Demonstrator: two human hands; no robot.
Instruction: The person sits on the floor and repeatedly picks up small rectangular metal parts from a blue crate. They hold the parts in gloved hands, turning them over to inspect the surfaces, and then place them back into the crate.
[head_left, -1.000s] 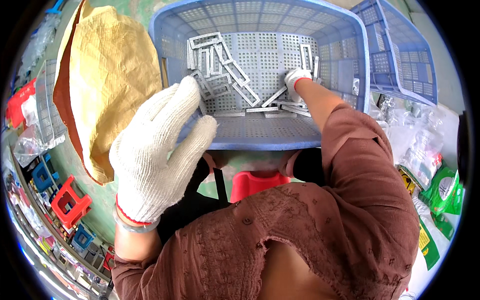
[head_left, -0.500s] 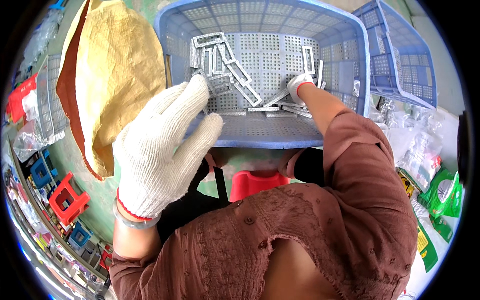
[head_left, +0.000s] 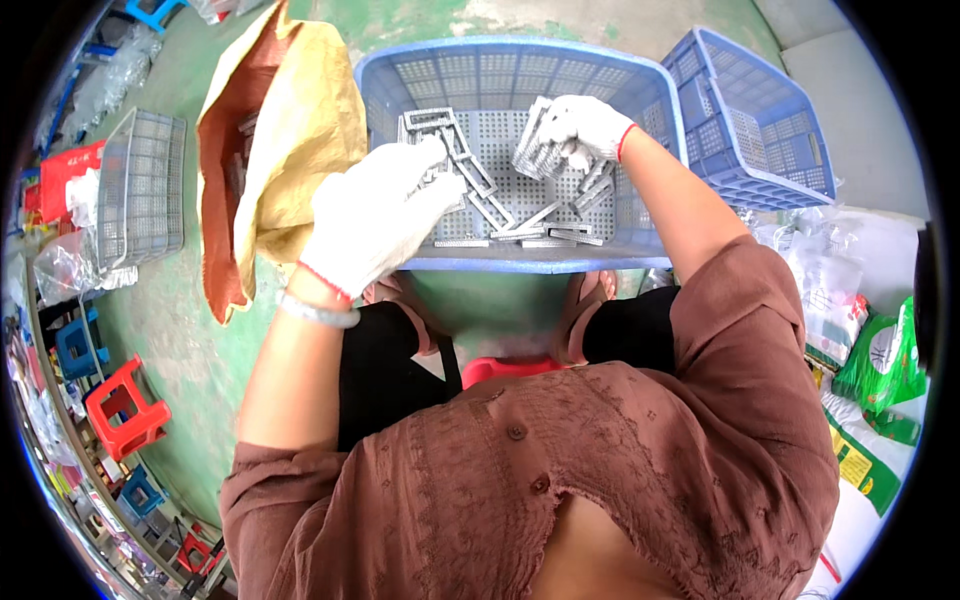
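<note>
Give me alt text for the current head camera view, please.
A gloved right hand holds a stack of grey frames over a blue basket, where loose frames lie. The gloved left hand is near the loose frames; a yellow sack stands left of the basket.

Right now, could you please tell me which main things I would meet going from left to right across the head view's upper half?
Grey mesh crate, yellow sack, left gloved hand, right gloved hand, outer blue crate.
</note>
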